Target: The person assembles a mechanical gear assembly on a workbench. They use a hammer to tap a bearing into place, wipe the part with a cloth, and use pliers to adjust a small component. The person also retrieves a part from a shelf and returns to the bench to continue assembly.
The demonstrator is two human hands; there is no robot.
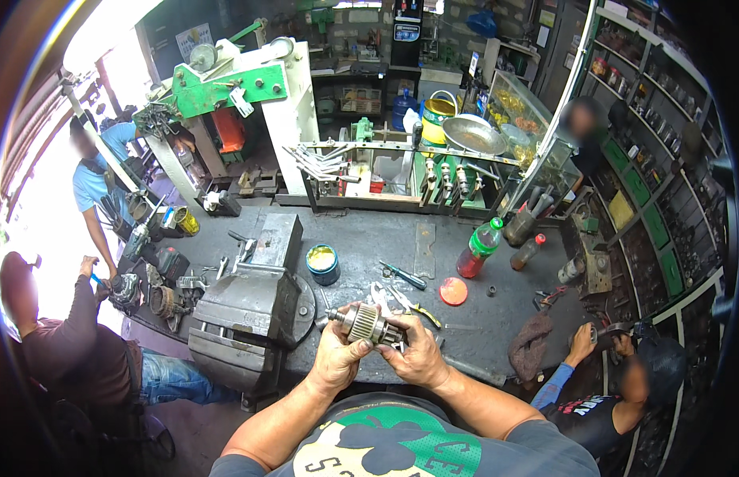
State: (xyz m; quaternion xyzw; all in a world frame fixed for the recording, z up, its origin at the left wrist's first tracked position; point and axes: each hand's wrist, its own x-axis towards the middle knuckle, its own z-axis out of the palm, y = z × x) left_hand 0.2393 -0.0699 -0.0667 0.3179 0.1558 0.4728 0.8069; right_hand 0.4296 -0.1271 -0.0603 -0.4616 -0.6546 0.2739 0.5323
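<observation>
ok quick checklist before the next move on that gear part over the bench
1. Both hands on the part: left hand and right hand grip the metal gear assembly: ok.
2. Part held above the workbench, not the floor: ok.
3. Bench vise within reach at left: ok.
4. Vise jaws open enough: cannot tell.
5. Pliers lying close behind the hands: ok.
6. Red-liquid bottle upright and capped: ok.

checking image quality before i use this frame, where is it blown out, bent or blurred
Head view: daylight blows out the upper left to white; the fisheye bends the shelves at right and darkens the corners; faces of nearby people are blurred; the left hand, right hand and the geared metal part they hold are evenly lit and sharp.
</observation>
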